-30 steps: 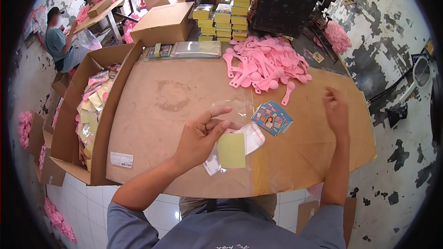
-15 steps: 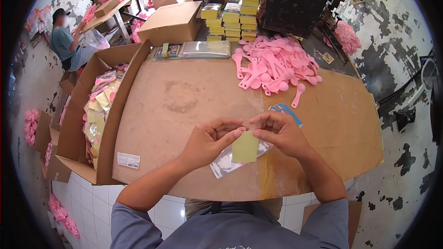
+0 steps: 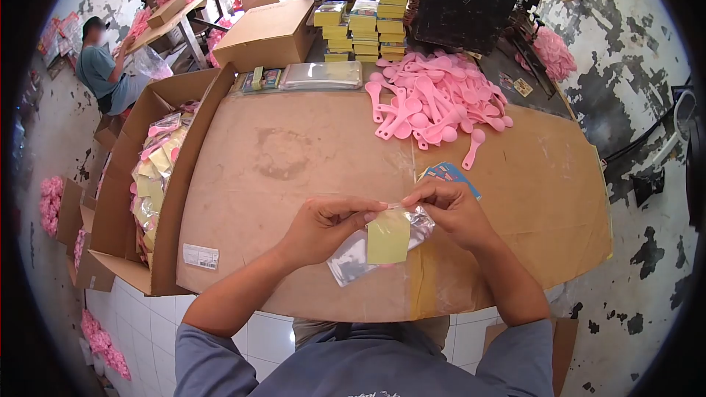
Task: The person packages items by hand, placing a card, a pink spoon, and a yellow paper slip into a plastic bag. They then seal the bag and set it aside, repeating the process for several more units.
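My left hand (image 3: pixel 325 226) and my right hand (image 3: pixel 454 215) are closed, thumb against fingers, along the top edge of a clear plastic bag (image 3: pixel 421 225). Inside the bag a pale yellow card (image 3: pixel 387 242) faces me, hanging below my fingertips. Beneath it, more clear plastic (image 3: pixel 348 260) lies flat on the cardboard-covered table (image 3: pixel 250 206). Partly hidden behind my right hand are blue printed cards (image 3: pixel 462 179).
Pink plastic scoops (image 3: pixel 434 95) are heaped at the back, one lying apart. Stacks of yellow-edged cards (image 3: pixel 362 26) and clear bags (image 3: pixel 321 76) stand behind. An open carton (image 3: pixel 193 169) of filled bags is at left. A person (image 3: pixel 103 70) sits far left.
My fingers have drawn together at the bag's top edge, and my right hand has flattened and lowered a little. The bag's shiny plastic shows more beside the card. The view has shifted slightly.
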A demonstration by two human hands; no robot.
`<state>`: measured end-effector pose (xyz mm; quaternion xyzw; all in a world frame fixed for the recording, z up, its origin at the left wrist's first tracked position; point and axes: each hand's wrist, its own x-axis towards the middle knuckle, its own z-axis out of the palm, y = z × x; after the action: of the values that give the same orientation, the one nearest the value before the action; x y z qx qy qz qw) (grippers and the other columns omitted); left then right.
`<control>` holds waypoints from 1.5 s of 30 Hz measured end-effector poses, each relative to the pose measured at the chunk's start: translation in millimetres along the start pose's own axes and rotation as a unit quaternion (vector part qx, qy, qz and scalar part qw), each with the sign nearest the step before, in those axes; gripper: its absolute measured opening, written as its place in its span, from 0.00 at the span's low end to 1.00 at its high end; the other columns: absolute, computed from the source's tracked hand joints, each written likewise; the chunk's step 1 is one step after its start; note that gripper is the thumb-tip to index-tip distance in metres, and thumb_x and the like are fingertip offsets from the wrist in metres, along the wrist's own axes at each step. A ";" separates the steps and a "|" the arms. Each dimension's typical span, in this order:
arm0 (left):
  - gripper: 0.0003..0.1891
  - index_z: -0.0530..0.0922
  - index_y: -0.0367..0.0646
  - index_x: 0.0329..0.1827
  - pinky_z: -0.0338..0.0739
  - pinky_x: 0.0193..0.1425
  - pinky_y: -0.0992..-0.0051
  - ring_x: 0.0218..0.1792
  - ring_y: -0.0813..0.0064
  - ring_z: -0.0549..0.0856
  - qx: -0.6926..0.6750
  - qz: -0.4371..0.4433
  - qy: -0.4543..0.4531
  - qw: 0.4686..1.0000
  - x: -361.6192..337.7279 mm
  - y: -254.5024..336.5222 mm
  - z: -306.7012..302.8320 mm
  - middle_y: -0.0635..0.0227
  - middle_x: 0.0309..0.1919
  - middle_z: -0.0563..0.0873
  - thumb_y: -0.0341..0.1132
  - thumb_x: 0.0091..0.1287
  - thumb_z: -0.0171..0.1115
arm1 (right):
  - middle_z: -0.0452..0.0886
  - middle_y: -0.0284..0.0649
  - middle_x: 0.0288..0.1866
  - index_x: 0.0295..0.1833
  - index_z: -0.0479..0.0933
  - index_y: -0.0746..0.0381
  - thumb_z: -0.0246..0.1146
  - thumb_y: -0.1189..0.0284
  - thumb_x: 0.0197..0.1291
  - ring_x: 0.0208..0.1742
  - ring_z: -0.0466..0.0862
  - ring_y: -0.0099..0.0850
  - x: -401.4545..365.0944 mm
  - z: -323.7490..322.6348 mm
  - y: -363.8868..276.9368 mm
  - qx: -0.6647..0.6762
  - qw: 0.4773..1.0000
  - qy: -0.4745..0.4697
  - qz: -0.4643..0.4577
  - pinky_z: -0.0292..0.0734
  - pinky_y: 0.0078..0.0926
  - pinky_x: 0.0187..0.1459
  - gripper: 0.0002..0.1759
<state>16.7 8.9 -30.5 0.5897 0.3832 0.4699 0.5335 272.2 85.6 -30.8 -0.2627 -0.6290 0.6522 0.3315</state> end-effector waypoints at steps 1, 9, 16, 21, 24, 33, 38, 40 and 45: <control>0.12 0.86 0.32 0.58 0.86 0.55 0.75 0.51 0.77 0.89 -0.010 0.008 -0.006 1.000 -0.2 -0.3 -0.6 0.60 0.51 0.92 0.28 0.77 0.64 | 0.88 0.34 0.46 0.52 0.88 0.67 0.67 0.78 0.70 0.45 0.86 0.19 -0.6 -1.3 -1.2 -0.021 1.000 -0.002 0.000 0.80 0.20 0.47 0.09; 0.16 0.82 0.30 0.64 0.86 0.57 0.73 0.51 0.76 0.89 -0.062 -0.080 0.005 0.995 3.7 -2.9 -3.7 0.59 0.51 0.91 0.31 0.79 0.62 | 0.87 0.35 0.46 0.52 0.88 0.67 0.69 0.76 0.69 0.45 0.85 0.20 -1.7 -4.0 -11.8 -0.127 0.992 -0.008 0.026 0.80 0.21 0.45 0.10; 0.16 0.82 0.30 0.64 0.88 0.55 0.75 0.50 0.78 0.89 -0.035 -0.087 -0.007 0.996 4.5 -3.2 -3.3 0.62 0.50 0.91 0.31 0.81 0.59 | 0.87 0.35 0.46 0.53 0.87 0.68 0.73 0.77 0.66 0.46 0.86 0.21 0.6 -3.7 0.4 -0.049 0.998 -0.002 0.027 0.81 0.20 0.47 0.12; 0.15 0.82 0.31 0.64 0.88 0.53 0.75 0.49 0.79 0.89 -0.042 -0.079 -0.002 0.996 4.0 -5.8 -2.5 0.63 0.50 0.91 0.30 0.81 0.58 | 0.87 0.36 0.47 0.57 0.85 0.68 0.72 0.77 0.67 0.46 0.86 0.21 0.0 -4.6 1.2 -0.053 0.998 -0.014 0.042 0.81 0.21 0.48 0.15; 0.15 0.82 0.32 0.64 0.87 0.57 0.72 0.52 0.76 0.89 -0.030 -0.090 0.005 0.996 2.9 -5.7 -2.3 0.61 0.53 0.91 0.29 0.81 0.58 | 0.87 0.37 0.46 0.62 0.81 0.68 0.71 0.77 0.68 0.46 0.86 0.22 0.1 1.8 -1.3 -0.033 0.999 0.002 0.031 0.81 0.22 0.50 0.18; 0.17 0.78 0.30 0.67 0.85 0.57 0.74 0.54 0.75 0.88 -0.113 -0.006 0.072 0.991 4.9 -4.2 8.4 0.61 0.55 0.88 0.31 0.80 0.61 | 0.86 0.34 0.46 0.55 0.80 0.67 0.68 0.78 0.71 0.49 0.85 0.22 -2.4 2.9 -6.2 -0.009 0.994 -0.091 0.068 0.79 0.22 0.51 0.10; 0.17 0.79 0.33 0.65 0.86 0.55 0.75 0.50 0.78 0.88 -0.074 -0.107 -0.064 0.989 2.1 -4.9 -7.9 0.62 0.53 0.89 0.32 0.78 0.63 | 0.87 0.34 0.46 0.54 0.82 0.67 0.68 0.77 0.71 0.46 0.85 0.21 -5.0 -1.5 5.0 0.029 0.996 -0.078 0.023 0.79 0.21 0.50 0.10; 0.16 0.79 0.34 0.64 0.86 0.53 0.75 0.49 0.79 0.88 -0.087 -0.107 -0.031 0.990 2.3 5.2 -12.8 0.64 0.52 0.89 0.33 0.78 0.64 | 0.87 0.34 0.45 0.54 0.83 0.66 0.68 0.76 0.71 0.45 0.85 0.21 -4.4 -1.5 3.9 -0.005 0.998 -0.052 0.021 0.79 0.21 0.50 0.09; 0.22 0.75 0.34 0.70 0.86 0.59 0.72 0.53 0.74 0.88 -0.161 0.125 0.339 0.918 4.7 14.4 -70.5 0.65 0.59 0.87 0.40 0.80 0.61 | 0.88 0.35 0.43 0.53 0.85 0.65 0.70 0.72 0.70 0.44 0.84 0.21 -4.5 -22.0 -15.2 -0.212 0.974 0.075 0.011 0.78 0.23 0.47 0.11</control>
<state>-50.7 30.4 -16.4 0.3442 0.3835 0.7600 0.3961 293.3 96.2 -17.6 -0.3818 -0.7239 0.4857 0.3071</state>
